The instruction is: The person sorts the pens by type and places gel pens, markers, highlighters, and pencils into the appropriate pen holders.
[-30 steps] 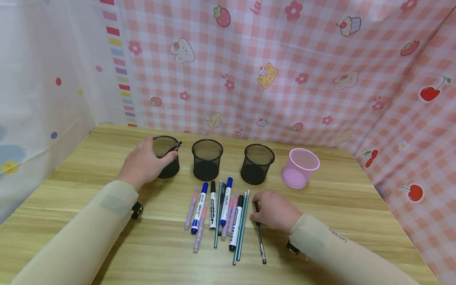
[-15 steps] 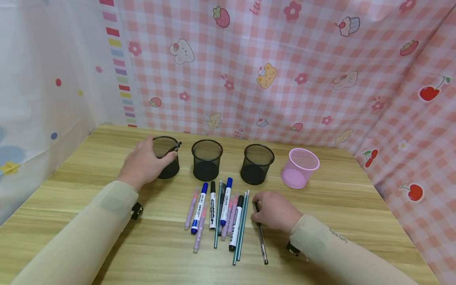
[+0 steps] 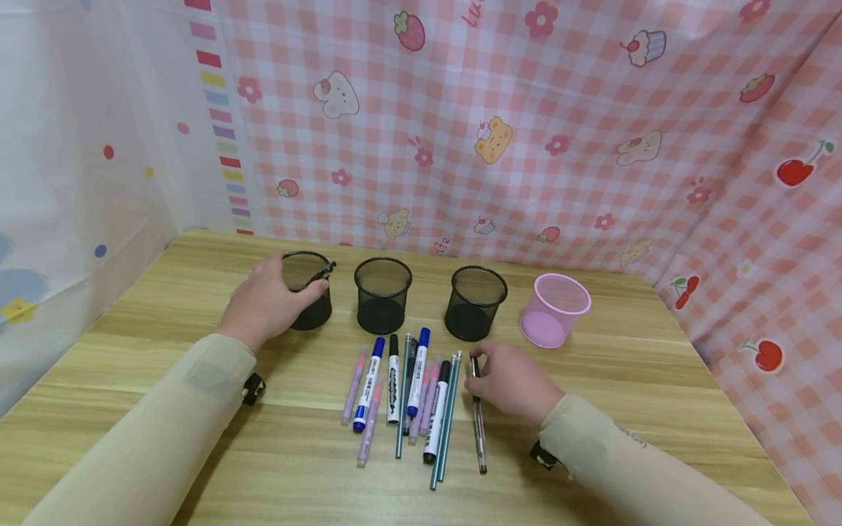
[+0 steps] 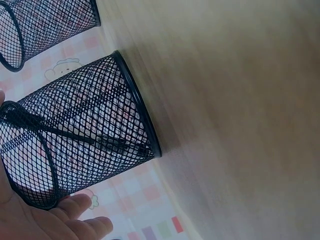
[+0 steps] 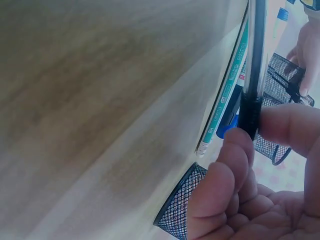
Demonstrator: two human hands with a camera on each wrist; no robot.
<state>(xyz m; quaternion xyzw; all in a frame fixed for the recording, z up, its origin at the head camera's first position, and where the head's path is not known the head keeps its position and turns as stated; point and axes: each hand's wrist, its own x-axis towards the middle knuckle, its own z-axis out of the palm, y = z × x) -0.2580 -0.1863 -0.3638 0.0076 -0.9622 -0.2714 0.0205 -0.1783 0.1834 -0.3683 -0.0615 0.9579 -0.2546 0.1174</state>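
At far L, a white cloth point(image 3: 72, 190) is hung beside the bench point(image 3: 316, 482). The leftmost cup point(image 3: 312, 314), black mesh & upright, is held by the L hand point(image 3: 266, 301); its grip is clamped on the cup, w/ thumb wrapped round the near side. Inside that cup a black pen point(image 4: 75, 136) is leaned at a slant, its top end shown above the rim. Next to it, well apart from the hand, a 2nd black mesh cup point(image 3: 381, 314) is stood upright. In front of the cups, approx. mid-bench, a loose cluster is laid out: purple highlighters point(image 3: 354, 391), blue-capped markers point(image 3: 368, 386), black-capped markers point(image 3: 393, 383) & teal pencils point(image 3: 449, 424), some overlapped. Behind the cluster's R end, a 3rd black mesh cup point(image 3: 470, 321) is placed upright. In front of it, just R of the pencils, a clear-barrelled pen point(image 3: 479, 435) is pinched near its black end btwn thumb & fingers of the R hand point(image 3: 516, 383), i.e. grip clamped on it; contact btwn pen & bench can't be told. Farthest R in the row, a pink cup point(image 3: 551, 325) is stood.
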